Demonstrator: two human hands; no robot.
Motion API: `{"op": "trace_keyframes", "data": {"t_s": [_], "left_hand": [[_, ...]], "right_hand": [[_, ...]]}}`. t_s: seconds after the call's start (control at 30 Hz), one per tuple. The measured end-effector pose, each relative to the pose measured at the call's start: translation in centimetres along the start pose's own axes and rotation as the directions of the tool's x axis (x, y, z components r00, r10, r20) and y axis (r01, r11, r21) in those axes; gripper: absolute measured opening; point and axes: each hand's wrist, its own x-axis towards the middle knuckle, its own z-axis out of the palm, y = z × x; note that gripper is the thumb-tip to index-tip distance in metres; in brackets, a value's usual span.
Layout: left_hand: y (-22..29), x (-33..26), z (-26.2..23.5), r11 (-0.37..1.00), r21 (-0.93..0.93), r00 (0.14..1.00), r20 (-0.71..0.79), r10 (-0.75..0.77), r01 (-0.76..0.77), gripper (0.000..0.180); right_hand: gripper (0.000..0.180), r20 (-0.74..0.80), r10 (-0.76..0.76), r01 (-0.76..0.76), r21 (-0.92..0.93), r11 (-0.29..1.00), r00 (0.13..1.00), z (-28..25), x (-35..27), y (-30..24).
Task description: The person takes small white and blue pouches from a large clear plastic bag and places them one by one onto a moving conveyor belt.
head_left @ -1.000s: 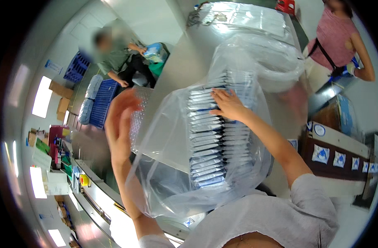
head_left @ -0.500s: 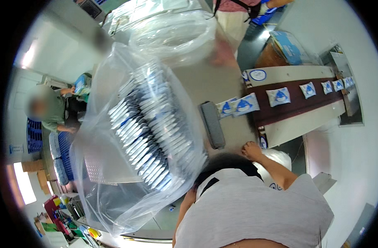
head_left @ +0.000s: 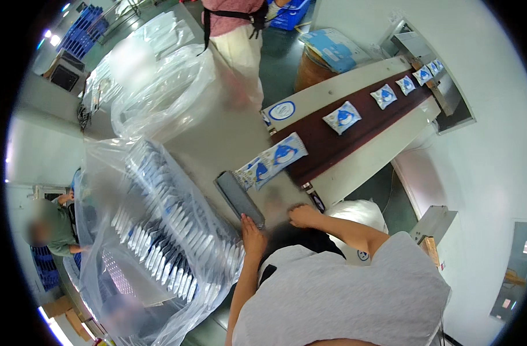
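My left hand [head_left: 252,234] lies with fingers stretched beside the near end of a dark grey block [head_left: 239,199] on the metal table, holding nothing I can see. To its right, my right hand [head_left: 305,216] rests at the table edge with its fingers curled in and nothing visible in them. Two overlapping white-and-blue packets [head_left: 284,151] lie against the far end of the block, coming off the brown conveyor belt [head_left: 312,144]. Left of my hands, a large clear plastic bag [head_left: 102,230] holds rows of upright packets [head_left: 159,254].
More packets, such as a single packet [head_left: 342,117], sit spaced along the belt. Clear plastic bags [head_left: 165,86] cover the table's far end. A person in a pink top [head_left: 234,8] stands beyond it; another person in green [head_left: 60,230] is at the far left.
My left hand has come up into view next to the grey block. The view has turned, so the bag and conveyor appear shifted left. My right hand stays curled at the table edge.
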Motion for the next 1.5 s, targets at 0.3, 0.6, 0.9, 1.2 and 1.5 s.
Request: {"op": "trace_keyframes", "data": {"t_s": [0.3,0.6,0.9,1.2,1.5], "left_hand": [[0.8,0.2,-2.4,0.991,0.137,0.984,0.179,-0.018,-0.007,0.079],[-0.2,0.6,-3.0,1.0,-0.003,0.969,0.246,-0.004,0.005,0.085],[0.7,0.8,-3.3,0.999,0.006,0.973,0.225,-0.047,0.047,0.08],[4.3,4.8,-3.4,0.924,-0.353,0.981,0.169,-0.093,0.148,0.046],[5.3,11.3,1.2,-0.815,-0.568,0.79,0.549,-0.273,0.113,0.029]], "right_hand": [[0.018,-0.4,-0.072,0.228,0.357,0.906,0.914,-18.1,3.4,9.5],[0.032,-0.338,0.317,-0.433,-0.363,0.825,0.886,-26.1,1.8,34.2],[0.035,0.058,0.143,-0.102,-0.448,0.888,0.988,-28.6,3.5,28.7],[0.051,0.304,-0.496,0.46,0.187,0.868,0.813,-24.2,17.9,10.2],[0.111,0.42,-0.153,0.096,0.153,0.984,0.895,-15.3,16.3,2.6]]}}
